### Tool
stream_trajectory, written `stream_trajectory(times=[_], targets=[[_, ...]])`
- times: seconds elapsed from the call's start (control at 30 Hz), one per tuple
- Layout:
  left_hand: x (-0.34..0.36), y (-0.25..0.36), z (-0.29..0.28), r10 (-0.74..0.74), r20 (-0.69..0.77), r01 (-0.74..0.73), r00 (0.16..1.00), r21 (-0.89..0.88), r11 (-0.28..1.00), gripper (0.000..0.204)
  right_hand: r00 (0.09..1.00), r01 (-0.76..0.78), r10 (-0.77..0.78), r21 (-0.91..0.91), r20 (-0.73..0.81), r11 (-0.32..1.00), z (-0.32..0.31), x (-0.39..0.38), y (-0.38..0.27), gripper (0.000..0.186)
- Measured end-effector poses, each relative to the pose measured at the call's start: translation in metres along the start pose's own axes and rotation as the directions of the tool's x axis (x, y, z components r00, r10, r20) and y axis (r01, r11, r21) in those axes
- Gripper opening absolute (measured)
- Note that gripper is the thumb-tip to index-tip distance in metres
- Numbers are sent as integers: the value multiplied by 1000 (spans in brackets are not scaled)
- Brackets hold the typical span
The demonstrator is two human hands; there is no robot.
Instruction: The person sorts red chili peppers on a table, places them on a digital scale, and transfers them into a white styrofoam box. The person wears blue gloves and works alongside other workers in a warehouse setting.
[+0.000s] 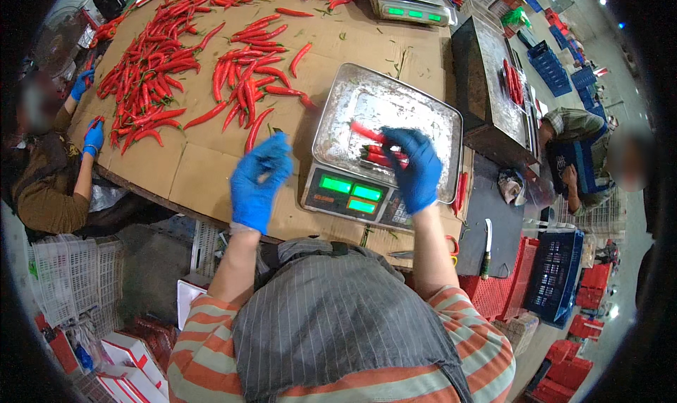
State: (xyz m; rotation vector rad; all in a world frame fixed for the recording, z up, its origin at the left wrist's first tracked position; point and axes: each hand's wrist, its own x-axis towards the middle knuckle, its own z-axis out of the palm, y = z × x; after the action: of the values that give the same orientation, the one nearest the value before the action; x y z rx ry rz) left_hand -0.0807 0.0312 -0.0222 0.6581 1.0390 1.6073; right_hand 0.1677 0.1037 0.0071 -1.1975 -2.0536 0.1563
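Observation:
On the metal pan (335, 114) of a digital weighing scale (350, 197), a small bunch of red chili peppers (377, 156) lies together. My right hand (417, 167), in a blue glove, is over the bunch, its fingers closed around the end of a slightly blurred red chili (367, 131). Left of the scale, my left hand (259, 184), also blue-gloved, is raised above the cardboard with fingers loosely curved and a gap to the thumb; I see nothing in it. Just beyond its fingertips lies a single chili (257, 129), near a loose pile of chilies (247, 78).
A larger chili heap (151, 78) covers the table's left side, where a co-worker's gloved hands (93, 136) rest at the edge. Right of the scale are a metal box (490, 86), a knife (487, 248) and scissors (453, 246). Another scale (409, 4) stands at the back.

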Motion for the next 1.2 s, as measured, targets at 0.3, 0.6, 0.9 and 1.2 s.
stream_trajectory(times=[0.3,0.6,0.9,1.2], targets=[[71,-58,-105,345,-90,-136,934,805,578,42,883,-172,229,-172,410,970,-10,12,66,19],[96,-79,-103,252,-105,53,962,978,203,44,926,-264,247,20,286,964,-19,-7,54,20],[22,-11,-22,-117,-12,111,993,414,904,30,939,-343,278,542,201,767,2,-29,-2,28],[-19,24,16,-118,258,39,959,292,956,32,790,-566,350,819,503,100,18,-18,-53,32]])
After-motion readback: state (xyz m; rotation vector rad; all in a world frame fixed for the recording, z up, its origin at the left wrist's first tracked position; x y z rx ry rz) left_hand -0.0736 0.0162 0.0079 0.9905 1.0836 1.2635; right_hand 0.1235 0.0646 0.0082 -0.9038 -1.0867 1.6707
